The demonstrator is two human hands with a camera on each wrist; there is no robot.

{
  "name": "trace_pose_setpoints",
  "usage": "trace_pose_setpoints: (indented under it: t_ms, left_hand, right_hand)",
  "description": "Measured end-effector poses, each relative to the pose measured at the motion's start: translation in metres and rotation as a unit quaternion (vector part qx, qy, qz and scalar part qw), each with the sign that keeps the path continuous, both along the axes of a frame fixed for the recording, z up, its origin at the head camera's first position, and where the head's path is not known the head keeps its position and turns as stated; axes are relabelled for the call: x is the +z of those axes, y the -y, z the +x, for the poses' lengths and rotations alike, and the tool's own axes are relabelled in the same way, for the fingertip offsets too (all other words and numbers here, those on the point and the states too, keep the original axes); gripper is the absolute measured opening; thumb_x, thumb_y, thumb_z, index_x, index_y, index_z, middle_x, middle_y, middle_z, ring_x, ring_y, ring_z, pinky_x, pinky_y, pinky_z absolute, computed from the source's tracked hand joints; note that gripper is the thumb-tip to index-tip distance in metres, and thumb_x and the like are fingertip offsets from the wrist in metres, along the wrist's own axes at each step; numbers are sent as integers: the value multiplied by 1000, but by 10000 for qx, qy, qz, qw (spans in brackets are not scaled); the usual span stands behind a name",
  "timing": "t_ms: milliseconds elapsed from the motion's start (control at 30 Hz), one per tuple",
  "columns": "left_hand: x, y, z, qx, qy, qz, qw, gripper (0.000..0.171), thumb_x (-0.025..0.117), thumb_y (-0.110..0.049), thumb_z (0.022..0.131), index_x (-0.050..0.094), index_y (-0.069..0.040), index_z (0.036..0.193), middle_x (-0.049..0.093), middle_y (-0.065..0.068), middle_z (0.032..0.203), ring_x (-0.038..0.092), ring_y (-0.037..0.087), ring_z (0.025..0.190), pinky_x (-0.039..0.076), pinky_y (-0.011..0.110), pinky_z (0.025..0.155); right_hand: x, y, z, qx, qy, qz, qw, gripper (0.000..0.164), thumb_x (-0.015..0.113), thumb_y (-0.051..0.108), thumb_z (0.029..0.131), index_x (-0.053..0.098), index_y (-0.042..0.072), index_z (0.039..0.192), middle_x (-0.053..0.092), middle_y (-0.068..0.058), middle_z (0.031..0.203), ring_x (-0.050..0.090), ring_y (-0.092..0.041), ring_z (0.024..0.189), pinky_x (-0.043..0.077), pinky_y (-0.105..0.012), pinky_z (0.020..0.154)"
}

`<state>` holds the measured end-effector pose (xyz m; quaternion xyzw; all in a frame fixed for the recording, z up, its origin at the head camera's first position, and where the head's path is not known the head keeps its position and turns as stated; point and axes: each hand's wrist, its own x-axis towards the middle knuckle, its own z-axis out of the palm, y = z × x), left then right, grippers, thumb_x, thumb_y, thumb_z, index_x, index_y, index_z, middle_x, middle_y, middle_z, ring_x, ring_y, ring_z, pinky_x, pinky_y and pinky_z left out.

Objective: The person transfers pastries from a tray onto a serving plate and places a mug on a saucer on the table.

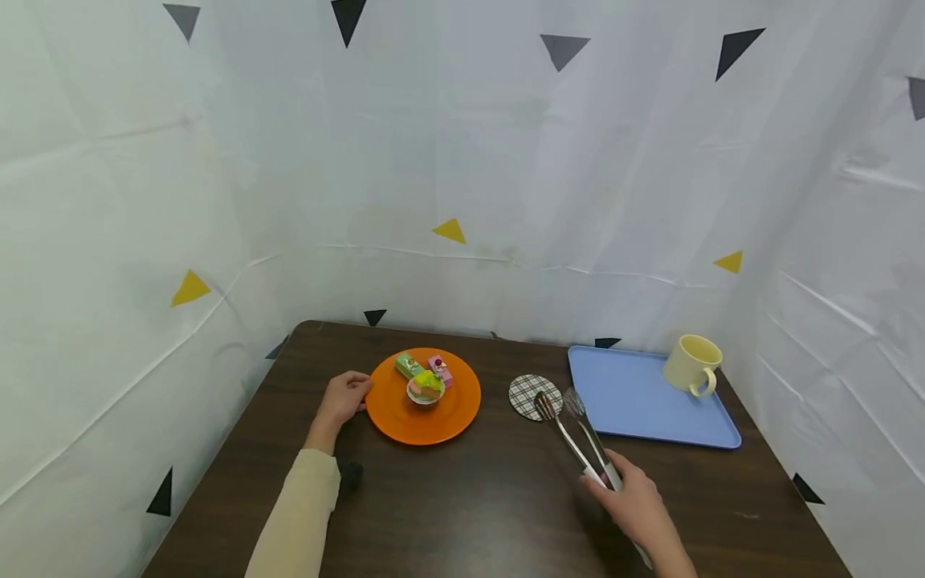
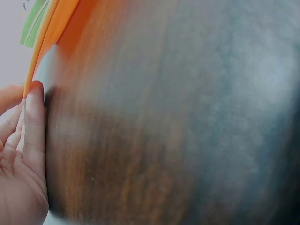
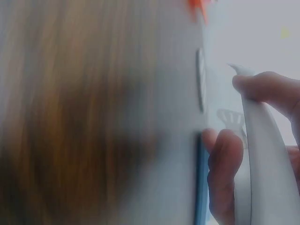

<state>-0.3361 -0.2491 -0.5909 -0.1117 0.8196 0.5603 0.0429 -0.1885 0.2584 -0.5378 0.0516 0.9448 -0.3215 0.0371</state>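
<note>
My left hand pinches the left rim of an orange plate; in the left wrist view the thumb and a finger lie on either side of the rim. On the plate sit a small toy cupcake, a green toy cake piece and a pink one. My right hand grips metal tongs by their pale handles. The tongs' two heads stand apart with nothing between them, over or near the edge of a round checked coaster.
Right of the coaster lies a blue tray, with a yellow mug on its right side. A dark round object is beside the left sleeve. White curtains with triangles surround the dark wooden table at the back and sides.
</note>
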Motion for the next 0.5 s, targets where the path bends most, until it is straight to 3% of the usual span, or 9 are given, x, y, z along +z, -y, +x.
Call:
trace_pose_setpoints:
  t_ms: [200,500]
  left_hand:
    - [1,-1,1,-23,2,40,10000,40,57,-26,113,62,-1,143,66,24,140,68,29,114,62,26,84]
    - [5,1,4,-71,20,78,9999,41,55,-26,114,60,-2,146,64,24,144,67,29,119,62,27,87]
  right_hand:
    - [-1,-36,4,-319,283,143,9990,84,75,52,98,50,-5,154,71,-14,101,64,-25,84,51,-40,67]
    - [-3,-87,12,-672,605,421,9950,87,69,55,100,46,-13,149,69,-24,107,64,-35,90,54,-55,75]
